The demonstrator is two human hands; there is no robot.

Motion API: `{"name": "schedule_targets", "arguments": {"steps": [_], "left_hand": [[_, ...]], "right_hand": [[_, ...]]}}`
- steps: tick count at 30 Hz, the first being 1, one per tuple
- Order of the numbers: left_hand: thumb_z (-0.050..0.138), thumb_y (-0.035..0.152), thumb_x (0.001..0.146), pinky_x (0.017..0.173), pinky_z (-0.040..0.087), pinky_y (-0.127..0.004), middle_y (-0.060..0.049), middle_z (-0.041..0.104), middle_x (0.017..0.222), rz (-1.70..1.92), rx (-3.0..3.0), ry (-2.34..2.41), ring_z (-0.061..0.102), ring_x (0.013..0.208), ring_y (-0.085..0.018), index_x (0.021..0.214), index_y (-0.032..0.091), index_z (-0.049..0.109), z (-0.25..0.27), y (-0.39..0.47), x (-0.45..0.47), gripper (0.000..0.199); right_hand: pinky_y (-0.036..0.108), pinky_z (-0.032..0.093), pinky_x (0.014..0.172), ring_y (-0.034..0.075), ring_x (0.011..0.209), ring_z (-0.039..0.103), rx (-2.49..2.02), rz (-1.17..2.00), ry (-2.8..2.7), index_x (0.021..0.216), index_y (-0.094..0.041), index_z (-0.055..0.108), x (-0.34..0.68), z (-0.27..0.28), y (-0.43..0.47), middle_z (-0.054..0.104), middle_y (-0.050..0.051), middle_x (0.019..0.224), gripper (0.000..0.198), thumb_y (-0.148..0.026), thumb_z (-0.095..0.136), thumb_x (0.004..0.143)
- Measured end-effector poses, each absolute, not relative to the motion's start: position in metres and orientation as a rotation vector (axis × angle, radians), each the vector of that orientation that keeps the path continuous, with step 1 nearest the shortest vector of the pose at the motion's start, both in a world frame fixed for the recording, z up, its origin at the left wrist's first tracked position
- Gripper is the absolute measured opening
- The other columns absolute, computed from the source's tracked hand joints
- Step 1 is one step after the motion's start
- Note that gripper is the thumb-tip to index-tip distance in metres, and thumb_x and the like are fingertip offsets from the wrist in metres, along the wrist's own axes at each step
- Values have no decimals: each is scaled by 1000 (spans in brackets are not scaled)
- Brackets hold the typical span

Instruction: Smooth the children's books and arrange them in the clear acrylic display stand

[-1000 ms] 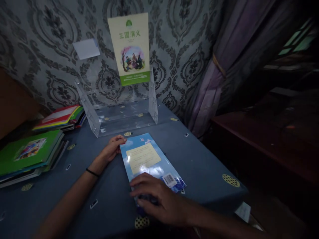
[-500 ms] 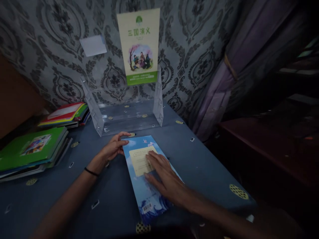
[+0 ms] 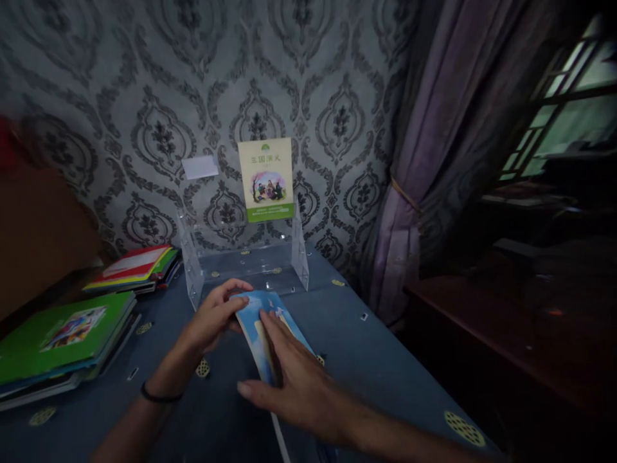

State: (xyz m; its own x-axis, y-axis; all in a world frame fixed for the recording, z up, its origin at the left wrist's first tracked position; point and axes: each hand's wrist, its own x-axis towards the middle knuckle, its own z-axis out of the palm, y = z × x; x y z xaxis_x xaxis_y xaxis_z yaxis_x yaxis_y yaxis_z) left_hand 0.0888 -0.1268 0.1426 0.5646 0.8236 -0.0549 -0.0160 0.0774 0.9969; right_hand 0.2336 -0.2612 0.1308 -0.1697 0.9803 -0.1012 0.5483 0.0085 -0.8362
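A blue book (image 3: 258, 305) with a cream panel lies in front of me, its far edge raised a little towards the wall. My left hand (image 3: 216, 316) grips the far left corner, thumb on the cover and fingers bent at the edge. Spread flat over the cover, my right hand (image 3: 308, 389) has its thumb held out to the left and hides much of the panel. Behind the book stands a clear plastic rack (image 3: 299, 260). A cream and green book (image 3: 267, 183) stands upright at its back right.
On the left lies a stack of books with a green cover (image 3: 29, 344) on top. Beyond it is another pile topped by a red cover (image 3: 126, 265). A white card (image 3: 200, 167) shows by the patterned wall. A tied purple curtain (image 3: 400, 244) hangs past the table's right edge.
My view has tilted up, so the rack and wall sit lower. My right hand has slid forward over the blue book towards its far edge. The left hand keeps its corner grip.
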Motion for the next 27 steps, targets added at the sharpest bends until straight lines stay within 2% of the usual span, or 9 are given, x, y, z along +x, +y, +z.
{"name": "schedule_targets", "arguments": {"steps": [5, 10, 13, 15, 18, 21, 24, 27], "left_hand": [[74, 32, 67, 45, 48, -17, 4, 61, 69, 742, 1534, 647, 58, 55, -10, 92, 18, 62, 171, -143, 97, 31], [73, 30, 69, 50, 53, -21, 2, 61, 69, 781, 1636, 567, 60, 57, -12, 82, 16, 66, 193, -155, 105, 20], [75, 34, 73, 52, 56, -23, 0, 62, 75, 834, 1694, 547, 63, 61, -14, 80, 16, 68, 201, -165, 110, 21], [75, 40, 77, 55, 58, -25, -1, 62, 75, 864, 1745, 560, 65, 63, -15, 81, 17, 67, 205, -172, 114, 24], [70, 49, 83, 63, 60, -28, -2, 63, 80, 872, 1807, 546, 66, 68, -17, 85, 18, 67, 206, -180, 117, 31], [69, 53, 84, 68, 59, -27, -3, 63, 89, 853, 1792, 480, 67, 78, -18, 105, 21, 69, 199, -178, 116, 38], [75, 48, 79, 65, 54, -25, -5, 59, 102, 955, 1773, 582, 64, 93, -21, 129, 25, 58, 179, -163, 113, 57], [82, 43, 72, 67, 52, -23, -10, 54, 122, 1165, 1738, 837, 55, 116, -26, 133, 25, 50, 148, -143, 112, 71]], "right_hand": [[57, 9, 126, 33, 156, -1, -1560, 809, -1796, 163, -12, 3, 234, 131, -264, 1, 18, 169, 96, -32, 61, 89], [56, 20, 126, 28, 156, 8, -1389, 508, -1812, 163, -20, -4, 242, 118, -267, 6, 12, 170, 90, -18, 49, 90], [53, 31, 123, 27, 154, 23, -1332, 363, -1762, 163, -24, 1, 249, 119, -266, 18, 9, 169, 89, -13, 46, 87], [52, 40, 118, 28, 148, 37, -1313, 295, -1720, 163, -25, 11, 253, 124, -265, 32, 9, 165, 84, -13, 45, 87], [50, 50, 107, 30, 132, 57, -1283, 264, -1658, 158, -23, 33, 258, 134, -262, 54, 11, 150, 66, -20, 44, 92], [44, 57, 91, 28, 107, 69, -1241, 303, -1605, 140, -21, 56, 266, 145, -261, 73, 10, 117, 45, -34, 43, 99], [37, 58, 76, 25, 84, 70, -1255, 341, -1543, 113, -20, 69, 278, 154, -261, 73, 6, 86, 36, -45, 48, 98], [34, 57, 72, 23, 79, 68, -1240, 443, -1481, 98, -19, 70, 293, 159, -262, 71, 5, 85, 34, -50, 55, 94]]}}
